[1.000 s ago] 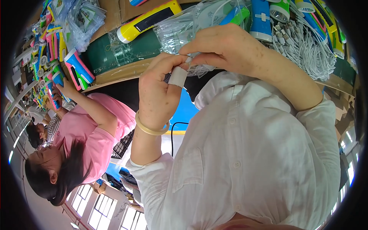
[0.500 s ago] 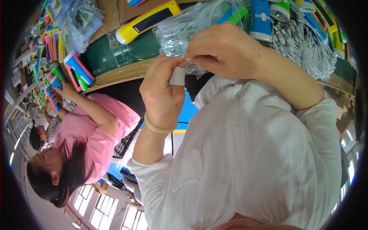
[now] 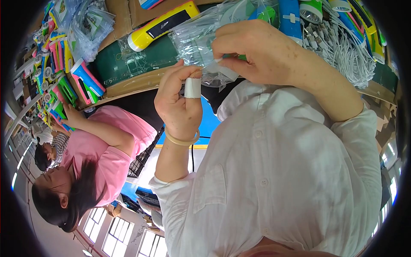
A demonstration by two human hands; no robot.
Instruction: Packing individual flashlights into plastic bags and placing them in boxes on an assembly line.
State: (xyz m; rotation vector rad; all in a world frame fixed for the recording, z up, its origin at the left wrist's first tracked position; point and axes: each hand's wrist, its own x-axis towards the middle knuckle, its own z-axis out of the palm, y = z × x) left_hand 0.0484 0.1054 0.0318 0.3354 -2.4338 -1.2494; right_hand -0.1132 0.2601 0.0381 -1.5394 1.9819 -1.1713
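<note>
My left hand [image 3: 177, 103] is raised at the middle, thumb up, with a white tape wrap [image 3: 193, 88] around the thumb. Its thumb and index fingertip come together; whatever is between them is hidden. A beige band [image 3: 182, 140] circles that wrist. To its right, my right hand [image 3: 265, 53] pinches a piece of clear plastic film [image 3: 223, 72] between thumb and fingers. The film hangs in the gap between both hands. Behind them lie clear plastic bags [image 3: 192, 45] on the green table. A yellow flashlight [image 3: 165, 25] with a dark panel lies beyond my left hand.
White cables [image 3: 346, 58] are heaped at the right, beside blue and green flashlights [image 3: 291, 19]. More bagged items [image 3: 87, 30] and many coloured flashlights [image 3: 87, 79] fill the left. A co-worker in pink [image 3: 107, 145] sits close at my left, hands on flashlights. Cardboard [image 3: 137, 81] edges the table.
My hands have moved apart: the right slightly up and right, the left slightly down. More clear film now shows between them. The co-worker's hand has shifted a little lower.
</note>
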